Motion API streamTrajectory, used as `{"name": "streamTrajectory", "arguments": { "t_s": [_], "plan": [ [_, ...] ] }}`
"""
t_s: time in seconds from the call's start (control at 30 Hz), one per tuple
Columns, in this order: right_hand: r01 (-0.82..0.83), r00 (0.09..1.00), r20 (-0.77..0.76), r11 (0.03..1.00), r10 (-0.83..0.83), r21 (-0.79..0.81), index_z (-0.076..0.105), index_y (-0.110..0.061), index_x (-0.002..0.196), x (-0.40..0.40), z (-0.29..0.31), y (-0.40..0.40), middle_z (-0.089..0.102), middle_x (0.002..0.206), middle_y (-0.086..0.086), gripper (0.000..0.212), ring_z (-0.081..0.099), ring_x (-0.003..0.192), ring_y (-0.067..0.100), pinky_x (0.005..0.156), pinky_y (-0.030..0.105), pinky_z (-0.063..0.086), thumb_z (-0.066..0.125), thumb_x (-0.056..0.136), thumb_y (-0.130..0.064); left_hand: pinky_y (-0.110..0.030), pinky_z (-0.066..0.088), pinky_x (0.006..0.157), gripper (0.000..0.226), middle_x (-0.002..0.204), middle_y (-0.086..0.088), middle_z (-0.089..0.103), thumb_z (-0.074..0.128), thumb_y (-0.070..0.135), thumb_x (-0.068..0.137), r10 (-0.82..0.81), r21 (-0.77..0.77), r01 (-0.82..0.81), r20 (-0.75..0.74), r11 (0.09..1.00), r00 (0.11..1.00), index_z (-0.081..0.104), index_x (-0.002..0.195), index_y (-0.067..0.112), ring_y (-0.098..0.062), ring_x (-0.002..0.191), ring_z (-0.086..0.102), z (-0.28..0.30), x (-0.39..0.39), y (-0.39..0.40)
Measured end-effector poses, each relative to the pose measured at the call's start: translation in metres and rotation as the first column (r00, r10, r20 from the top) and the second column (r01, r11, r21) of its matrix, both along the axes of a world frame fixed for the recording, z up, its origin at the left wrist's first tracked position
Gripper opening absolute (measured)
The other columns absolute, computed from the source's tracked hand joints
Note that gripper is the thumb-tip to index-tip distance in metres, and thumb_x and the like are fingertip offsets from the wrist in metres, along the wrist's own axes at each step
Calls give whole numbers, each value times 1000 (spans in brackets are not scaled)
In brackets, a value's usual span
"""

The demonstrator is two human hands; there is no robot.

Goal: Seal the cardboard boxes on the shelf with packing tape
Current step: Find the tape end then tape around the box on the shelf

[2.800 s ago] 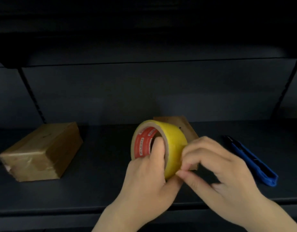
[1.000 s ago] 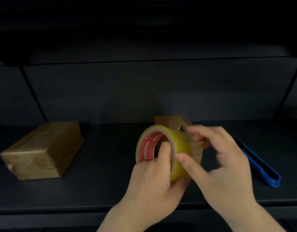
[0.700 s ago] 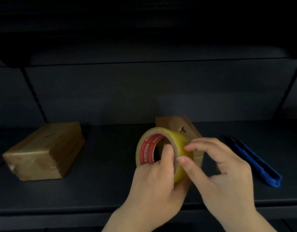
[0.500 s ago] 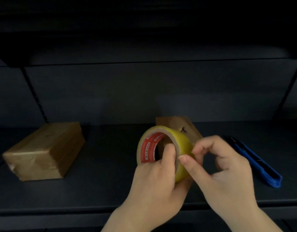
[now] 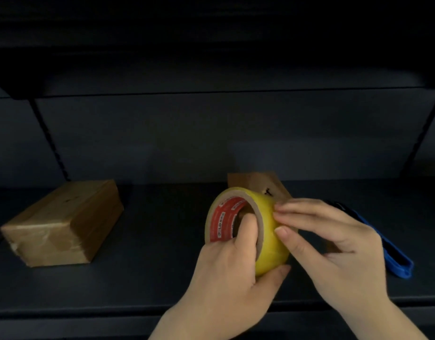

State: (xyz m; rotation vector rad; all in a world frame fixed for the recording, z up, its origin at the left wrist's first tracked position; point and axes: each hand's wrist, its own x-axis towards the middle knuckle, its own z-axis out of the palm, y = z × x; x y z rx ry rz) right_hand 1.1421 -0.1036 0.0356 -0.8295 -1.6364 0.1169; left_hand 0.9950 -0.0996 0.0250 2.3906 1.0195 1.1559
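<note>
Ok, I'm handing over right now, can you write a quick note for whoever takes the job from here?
Left hand: grips the yellow roll of packing tape, thumb through its core.
Right hand: straight fingertips touch the roll's outer face; no tape pulled free that I can see.
Left brown cardboard box on the dark shelf shows tape on its near end.
Second brown cardboard box stands behind the roll, mostly hidden; no tape visible on it.
Blue cutter lies at the right.
Left to do: find the tape's end, seal the second box.
</note>
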Motion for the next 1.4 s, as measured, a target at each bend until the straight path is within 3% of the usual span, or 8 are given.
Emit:
{"name": "streamTrajectory", "arguments": {
  "t_s": [0.3, 0.6, 0.67, 0.8, 0.93, 1.07, 1.27, 1.4],
  "plan": [
    [-171, 975, 106, 961, 197, -220, 71, -28, 77, 17, 19, 5, 65, 86, -14, 14, 63, 87, 9, 74, 17, 50, 76, 67, -36, -15, 48, 64, 42, 80, 22, 52, 56, 52, 76, -16, -41, 14, -42, 999, 999, 17, 92, 56, 1, 83, 56, -7, -5, -1],
    [-123, 876, 431, 964, 217, -235, 49, -39, 79, 17, 25, 10, 50, 85, -21, 6, 49, 91, 3, 78, 11, 39, 49, 85, -38, -17, 50, 68, 55, 90, 31, 47, 57, 52, 78, -5, -60, 2, -41, 998, 999, 6, 91, 67, 6, 95, 49, -10, -8, -4],
    [-127, 911, 366, 973, 190, -191, 53, -38, 83, 14, 23, 9, 52, 90, -21, 2, 52, 91, 0, 78, 8, 40, 53, 83, -36, -16, 50, 70, 62, 93, 35, 46, 58, 52, 77, 15, -58, -16, -30, 998, 999, 1, 91, 73, 8, 96, 48, -7, -10, -4],
    [-110, 966, 224, 990, 128, -93, 64, -24, 113, 11, 11, 7, 62, 106, -21, 39, 57, 102, -2, 84, 10, 45, 63, 76, -34, -24, 53, 70, 58, 95, 29, 51, 53, 54, 73, 13, -66, -14, -10, 998, 1000, 2, 92, 72, 4, 92, 53, -2, -10, -5],
    [-97, 991, 91, 995, 96, -2, 70, -15, 94, 6, 3, 4, 69, 96, -11, 24, 65, 94, 2, 81, 16, 50, 67, 73, -26, -20, 50, 67, 57, 94, 27, 53, 54, 54, 73, 9, -56, -9, 3, 998, 1000, 7, 99, 71, 4, 91, 55, -4, -10, -5],
    [-119, 992, 24, 990, 121, -81, 74, -25, 84, 5, 3, 3, 70, 87, -14, 15, 65, 90, 5, 78, 15, 50, 74, 69, -29, -16, 47, 74, 59, 90, 29, 51, 56, 52, 76, 9, -33, -9, -6, 999, 1000, 5, 98, 71, 6, 95, 51, -8, -10, -3],
    [-178, 967, 132, 947, 219, -268, 67, -33, 75, 11, 18, 6, 62, 87, -15, 9, 59, 86, 3, 72, 8, 44, 63, 71, -40, -12, 47, 70, 49, 76, 26, 47, 56, 50, 78, -6, 11, 7, -81, 1000, 997, 9, 93, 53, 2, 81, 57, -11, -10, 0],
    [-190, 923, 263, 928, 279, -320, 60, -34, 75, 14, 25, 11, 56, 84, -17, 8, 52, 87, 3, 75, 9, 40, 56, 77, -40, -10, 44, 71, 52, 79, 31, 42, 53, 56, 77, 13, 9, -12, -110, 1000, 994, 4, 89, 66, 11, 74, 53, -12, -12, 0]
  ]
}}
